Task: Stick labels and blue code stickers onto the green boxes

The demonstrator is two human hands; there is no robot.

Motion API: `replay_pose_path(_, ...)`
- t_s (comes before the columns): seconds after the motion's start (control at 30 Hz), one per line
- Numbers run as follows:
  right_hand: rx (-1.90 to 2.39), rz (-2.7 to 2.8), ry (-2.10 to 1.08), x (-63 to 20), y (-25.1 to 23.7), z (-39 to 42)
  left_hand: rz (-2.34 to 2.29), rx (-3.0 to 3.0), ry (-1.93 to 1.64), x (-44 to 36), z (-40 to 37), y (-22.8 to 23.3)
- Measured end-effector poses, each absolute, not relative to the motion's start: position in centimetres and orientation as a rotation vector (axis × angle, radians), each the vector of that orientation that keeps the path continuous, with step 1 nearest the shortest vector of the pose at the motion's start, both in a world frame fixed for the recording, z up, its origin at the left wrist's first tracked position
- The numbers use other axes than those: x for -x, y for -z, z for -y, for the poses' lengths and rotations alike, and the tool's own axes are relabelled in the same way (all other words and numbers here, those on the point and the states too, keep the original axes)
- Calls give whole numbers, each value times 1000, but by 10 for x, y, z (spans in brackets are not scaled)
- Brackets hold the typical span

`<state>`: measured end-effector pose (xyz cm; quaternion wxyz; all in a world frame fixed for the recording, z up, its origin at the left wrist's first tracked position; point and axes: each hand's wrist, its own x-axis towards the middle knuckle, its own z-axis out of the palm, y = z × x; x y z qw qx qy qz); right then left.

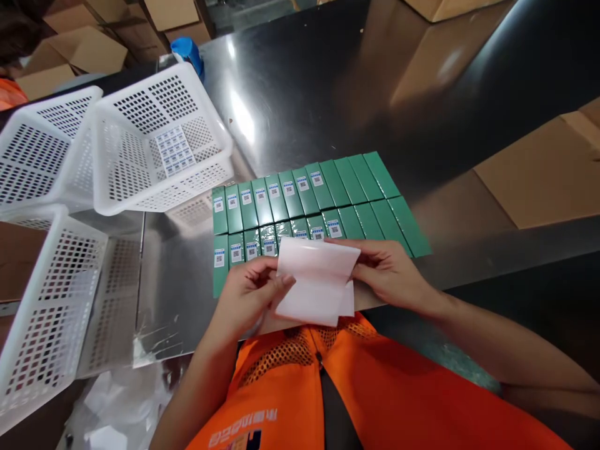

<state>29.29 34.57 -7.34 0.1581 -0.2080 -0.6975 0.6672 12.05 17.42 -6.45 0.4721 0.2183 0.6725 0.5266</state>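
Note:
Between my two hands is a white sheet of backing paper (314, 275), with a second piece showing beneath its lower right corner. My left hand (250, 290) pinches its left edge, the thumb lying on top. At the right edge, my right hand (387, 272) grips the sheet between thumb and fingers. Just beyond the paper, green boxes (293, 200) lie side by side in two rows. Those toward the left carry small white labels with printed square codes; the ones at the right end are plain green. The sheet hides part of the nearer row.
White plastic baskets (162, 200) stand at the left; one contains a sheet of printed labels (175, 150). A blue object (187, 53) sits behind them. Cardboard boxes (548, 169) are at the right and back left. The metal table (300, 94) is shiny.

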Motion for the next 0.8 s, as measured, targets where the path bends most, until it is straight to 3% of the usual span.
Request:
replay_pose_path(0.2, 177, 2253, -1474, -304, 73, -365, -1517, -604, -1238, -114, -171, 57)
replay_pose_path(0.33, 51, 2312, -1482, -308, 72, -367, -1419, -601, -1305, -112, -175, 61)
replay_pose_path(0.63, 776, 2039, -1808, -309, 77, -353, -1740, -474, -1535, -139, -193, 78)
replay_pose_path(0.8, 760, 2125, -1547, -313, 82, -354, -1844, -577, -1366, -146, -192, 79)
